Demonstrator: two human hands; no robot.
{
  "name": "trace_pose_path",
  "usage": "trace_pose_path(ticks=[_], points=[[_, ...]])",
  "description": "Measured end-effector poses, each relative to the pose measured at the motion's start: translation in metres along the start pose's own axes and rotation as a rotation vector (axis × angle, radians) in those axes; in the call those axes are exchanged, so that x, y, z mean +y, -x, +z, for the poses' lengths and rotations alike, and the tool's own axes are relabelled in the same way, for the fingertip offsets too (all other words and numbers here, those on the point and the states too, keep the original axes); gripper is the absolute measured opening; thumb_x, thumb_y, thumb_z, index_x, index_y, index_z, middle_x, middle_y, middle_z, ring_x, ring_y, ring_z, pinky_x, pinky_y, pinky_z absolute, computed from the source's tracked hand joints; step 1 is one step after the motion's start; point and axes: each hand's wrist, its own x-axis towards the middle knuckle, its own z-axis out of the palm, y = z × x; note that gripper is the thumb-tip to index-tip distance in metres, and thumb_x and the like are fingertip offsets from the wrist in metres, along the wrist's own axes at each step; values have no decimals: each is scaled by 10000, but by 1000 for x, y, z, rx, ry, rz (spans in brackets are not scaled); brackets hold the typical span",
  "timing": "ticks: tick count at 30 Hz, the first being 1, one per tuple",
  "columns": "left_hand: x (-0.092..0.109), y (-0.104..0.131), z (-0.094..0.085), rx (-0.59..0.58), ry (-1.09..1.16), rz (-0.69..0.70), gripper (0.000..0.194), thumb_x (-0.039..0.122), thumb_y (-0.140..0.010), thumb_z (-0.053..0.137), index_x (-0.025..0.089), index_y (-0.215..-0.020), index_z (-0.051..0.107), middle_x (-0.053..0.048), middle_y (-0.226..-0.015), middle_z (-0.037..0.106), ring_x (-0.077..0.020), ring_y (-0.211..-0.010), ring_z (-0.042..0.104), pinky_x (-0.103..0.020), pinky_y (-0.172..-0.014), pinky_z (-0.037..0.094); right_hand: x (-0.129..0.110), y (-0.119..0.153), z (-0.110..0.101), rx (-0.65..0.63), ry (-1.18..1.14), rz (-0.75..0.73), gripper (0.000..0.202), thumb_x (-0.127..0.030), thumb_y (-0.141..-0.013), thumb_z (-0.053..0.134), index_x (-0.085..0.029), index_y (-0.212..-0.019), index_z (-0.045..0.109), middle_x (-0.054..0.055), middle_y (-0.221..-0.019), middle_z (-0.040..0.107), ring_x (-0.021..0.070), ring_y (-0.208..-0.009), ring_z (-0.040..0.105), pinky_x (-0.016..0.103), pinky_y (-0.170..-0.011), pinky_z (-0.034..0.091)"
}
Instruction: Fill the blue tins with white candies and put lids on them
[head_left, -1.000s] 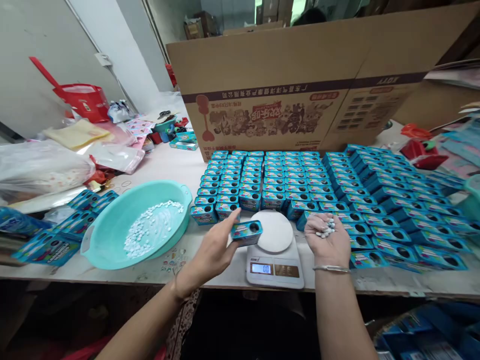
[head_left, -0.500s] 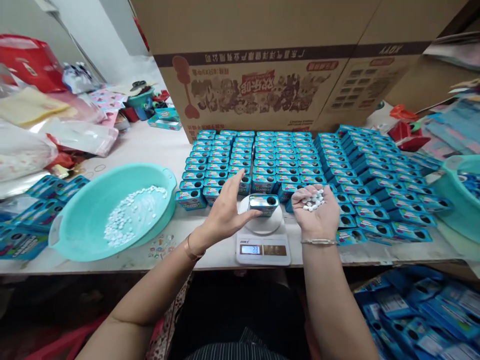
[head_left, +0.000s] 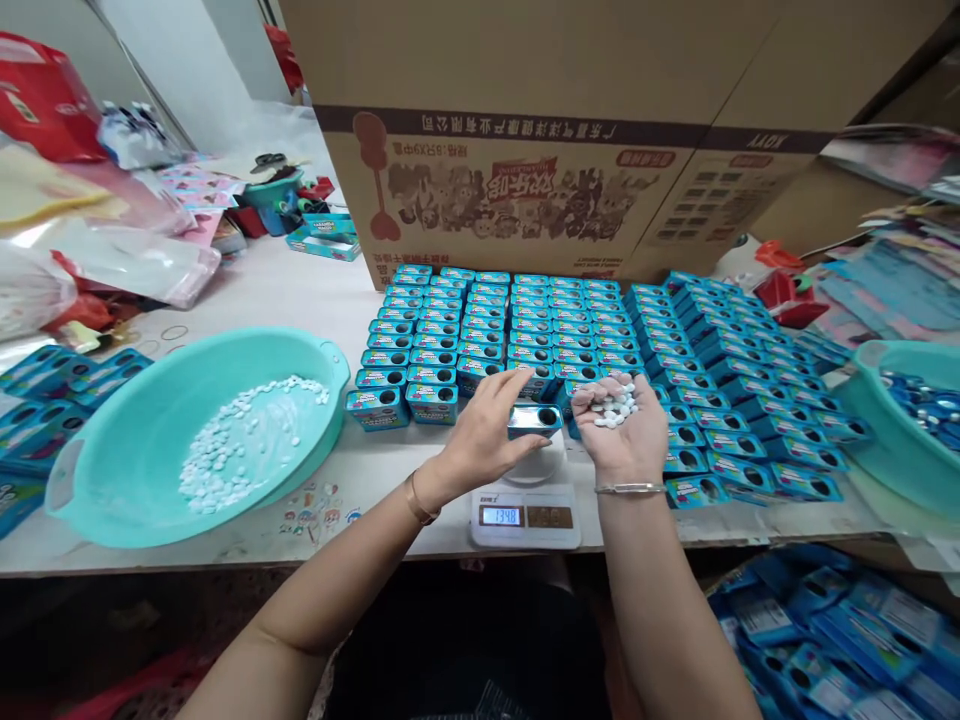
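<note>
A blue box [head_left: 534, 421] with a dark opening is framed by the left hand [head_left: 482, 438] on the digital scale [head_left: 525, 530], while white tablets [head_left: 616, 404] are cupped in the upturned right hand [head_left: 628, 447]

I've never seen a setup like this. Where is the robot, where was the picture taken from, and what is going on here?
There is no robot here: a person works bare-handed, and one camera worn on the head looks forward and down. The right hand is palm up, cupping small white tablets. The left hand curves around a small blue box at the digital scale; I cannot tell how firm its grip is. On the table, a turquoise basin to the left contains more white tablets. Rows of blue boxes stand ahead, before a big cardboard carton.
</note>
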Motion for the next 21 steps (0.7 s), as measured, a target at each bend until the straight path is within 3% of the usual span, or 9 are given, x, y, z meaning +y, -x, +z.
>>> trace_pose_path(ticks=[5, 11, 21], points=[[-3, -9, 9, -38, -15, -7, 698, 343, -752, 778, 227, -1369, 472, -117, -1298, 559, -289, -1235, 504, -470, -1056, 435, 7, -2, 6, -11, 60, -43, 328, -344, -984, 409, -195, -695, 451, -60, -582, 448, 58, -431, 399, 171, -417, 401], [-4, -16, 18, -67, -59, -23, 630, 367, -742, 784, 208, -1296, 530, -102, -1216, 593, -268, -1141, 546, -433, -992, 463, 11, -6, 7, -50, 137, -49, 335, -405, -917, 561, -199, -674, 456, -85, -538, 399, 46, -375, 301, 155, -336, 263], [-5, -22, 27, -128, -140, -88, 404, 399, -763, 756, 210, -1100, 636, -57, -1030, 653, -244, -1019, 596, -392, -901, 463, 28, -7, 13, -25, 336, -252, 400, -531, -810, 673, -201, -685, 484, -80, -543, 447, 73, -488, 474, 193, -476, 432]])
